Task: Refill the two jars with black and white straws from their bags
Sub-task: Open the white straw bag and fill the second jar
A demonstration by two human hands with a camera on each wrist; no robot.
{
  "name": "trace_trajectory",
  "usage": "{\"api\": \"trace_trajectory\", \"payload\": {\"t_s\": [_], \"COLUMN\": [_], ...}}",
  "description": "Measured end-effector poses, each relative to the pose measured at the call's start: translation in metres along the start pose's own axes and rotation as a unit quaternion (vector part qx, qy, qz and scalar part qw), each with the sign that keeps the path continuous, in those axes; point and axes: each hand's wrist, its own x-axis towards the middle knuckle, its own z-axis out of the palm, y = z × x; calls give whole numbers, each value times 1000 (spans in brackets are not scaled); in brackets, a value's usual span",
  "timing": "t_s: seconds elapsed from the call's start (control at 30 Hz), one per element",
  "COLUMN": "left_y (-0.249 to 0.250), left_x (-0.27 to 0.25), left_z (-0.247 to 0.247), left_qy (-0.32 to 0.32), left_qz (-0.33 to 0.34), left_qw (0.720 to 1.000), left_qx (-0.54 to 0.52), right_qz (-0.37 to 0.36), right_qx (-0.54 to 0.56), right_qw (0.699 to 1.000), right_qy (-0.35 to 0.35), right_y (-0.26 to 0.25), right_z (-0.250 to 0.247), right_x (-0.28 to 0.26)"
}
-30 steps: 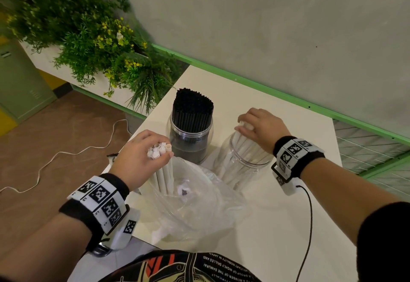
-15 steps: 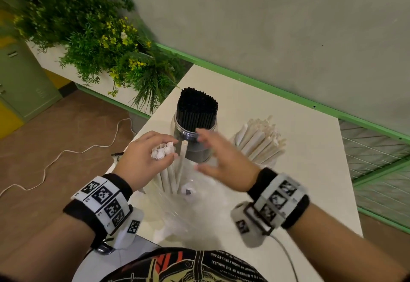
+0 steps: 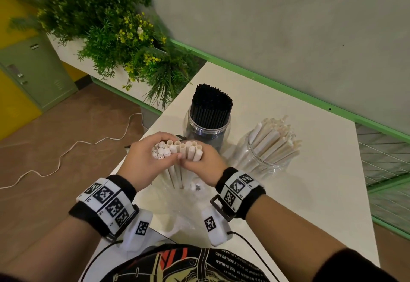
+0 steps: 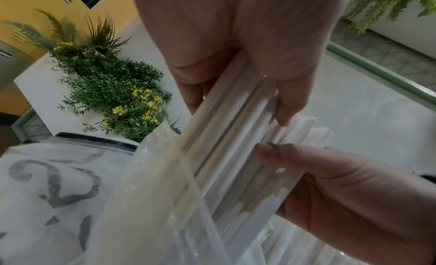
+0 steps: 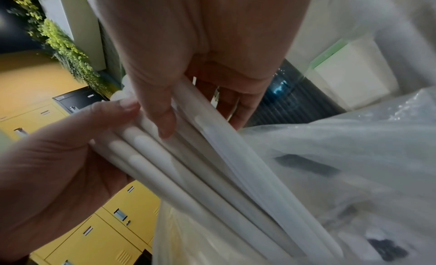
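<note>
Both hands hold one bundle of white straws (image 3: 177, 150) upright over a clear plastic bag (image 3: 177, 213) at the table's near edge. My left hand (image 3: 150, 157) wraps the left part of the bundle. My right hand (image 3: 202, 159) grips the right part, thumb across the front. The straws' lower ends reach down into the bag (image 5: 330, 175). Behind the hands stands a clear jar packed with black straws (image 3: 209, 119). To its right is a clear jar (image 3: 266, 159) partly filled with white straws (image 3: 275, 139) leaning right.
The white table (image 3: 310, 204) meets a grey wall with a green rail (image 3: 288, 90). A planter of green plants (image 3: 119, 37) stands at the left. A white cable (image 3: 66, 150) trails on the brown floor, and yellow lockers (image 5: 113, 213) stand beyond.
My right hand left the white-straw jar, crossed to the left and now grips the bundle beside my left hand. The left hand has kept its hold on the straws.
</note>
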Motion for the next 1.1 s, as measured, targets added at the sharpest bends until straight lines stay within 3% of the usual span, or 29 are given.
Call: {"api": "trace_trajectory", "payload": {"t_s": [0.3,0.5,0.63,0.87,1.1], "left_y": [-4,-7,-3,1,5], "left_x": [5,10,14,23,31], "left_z": [8,11,14,22,27], "left_qy": [0,-10,-19,-28,-34], "left_qz": [3,-5,1,23,26], "left_qw": [1000,1000,1000,997,995], "left_qx": [-5,-3,14,67,90], "right_qz": [-5,-110,-133,-164,-214], "right_qx": [15,-22,-6,21,39], "right_qw": [998,984,977,956,908], "right_qy": [66,138,166,241,357], "right_y": [-9,-17,-24,-61,-101], "right_z": [-4,-23,-32,-89,-167], "right_x": [-7,-15,-20,-37,-65]}}
